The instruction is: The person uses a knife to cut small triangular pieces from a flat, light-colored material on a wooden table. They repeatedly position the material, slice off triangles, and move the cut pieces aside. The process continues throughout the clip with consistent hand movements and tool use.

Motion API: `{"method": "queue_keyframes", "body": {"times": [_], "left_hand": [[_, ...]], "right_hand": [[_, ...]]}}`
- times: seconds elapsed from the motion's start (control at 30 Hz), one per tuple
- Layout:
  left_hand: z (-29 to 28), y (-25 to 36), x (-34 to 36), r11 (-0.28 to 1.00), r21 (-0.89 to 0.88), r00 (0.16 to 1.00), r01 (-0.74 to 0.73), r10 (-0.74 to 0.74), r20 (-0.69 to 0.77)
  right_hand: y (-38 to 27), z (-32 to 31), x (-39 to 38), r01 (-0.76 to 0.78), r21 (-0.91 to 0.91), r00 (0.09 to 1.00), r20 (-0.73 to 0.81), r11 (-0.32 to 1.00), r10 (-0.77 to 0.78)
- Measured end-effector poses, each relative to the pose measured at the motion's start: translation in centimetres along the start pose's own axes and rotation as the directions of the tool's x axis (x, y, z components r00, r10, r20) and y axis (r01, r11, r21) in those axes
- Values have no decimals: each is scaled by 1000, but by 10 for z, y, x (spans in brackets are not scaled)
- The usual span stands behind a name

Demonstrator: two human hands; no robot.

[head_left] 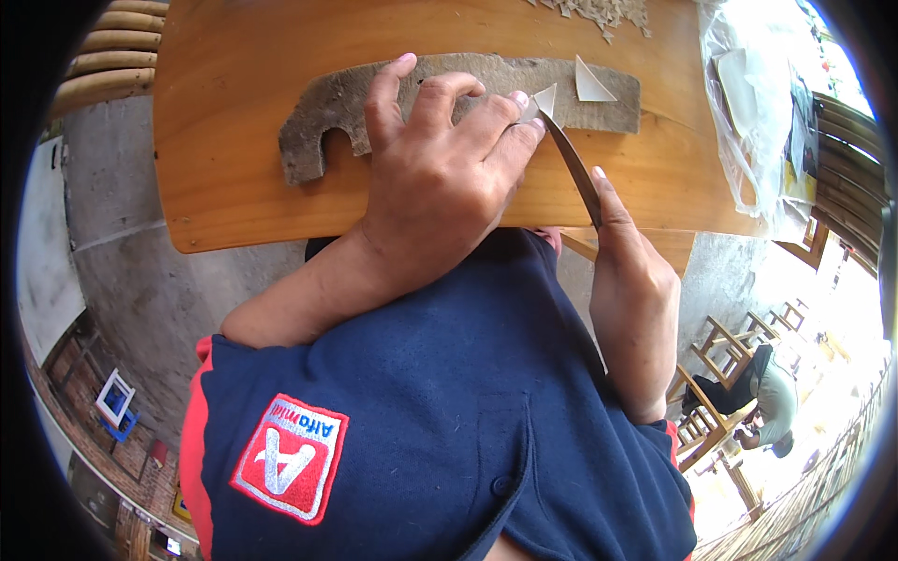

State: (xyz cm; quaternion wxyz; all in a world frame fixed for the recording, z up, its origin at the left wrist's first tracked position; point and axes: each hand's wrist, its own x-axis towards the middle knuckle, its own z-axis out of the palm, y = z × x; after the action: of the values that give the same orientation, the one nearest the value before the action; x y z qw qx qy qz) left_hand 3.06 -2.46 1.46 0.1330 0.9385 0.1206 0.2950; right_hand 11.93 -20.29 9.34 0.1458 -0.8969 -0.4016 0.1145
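A worn grey-brown wooden board (365, 93) with a notched left end lies across the table. My left hand (435, 168) rests over it. Its thumb and index finger press a thin, pale, pointed piece (546, 99) against the board, while the other fingers are spread. My right hand (636, 290) is closed round a knife, thumb laid along its back; the handle is hidden in the palm. The narrow, dark, slightly curved knife (572, 166) has its tip at the pale piece, beside my left thumb. Another pale triangular piece (591, 84) lies on the board's right part.
Many small pale chips (599, 11) lie at the far edge of the orange-brown wooden table (234, 103). A clear plastic bag (748, 122) with pale sheets hangs at the right side. Farther off at right, a person (774, 397) bends beside wooden stools (716, 346).
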Motion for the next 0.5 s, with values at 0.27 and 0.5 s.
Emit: {"method": "queue_keyframes", "body": {"times": [0.27,0.5], "left_hand": [[4,1,2,1000,5,1000,3,-3,-26],[-1,-4,14,990,-32,989,134,-136,-50]], "right_hand": [[14,-3,11,-99,167,995,-10,981,102],[20,-5,11,-54,230,999,11,972,53]]}}
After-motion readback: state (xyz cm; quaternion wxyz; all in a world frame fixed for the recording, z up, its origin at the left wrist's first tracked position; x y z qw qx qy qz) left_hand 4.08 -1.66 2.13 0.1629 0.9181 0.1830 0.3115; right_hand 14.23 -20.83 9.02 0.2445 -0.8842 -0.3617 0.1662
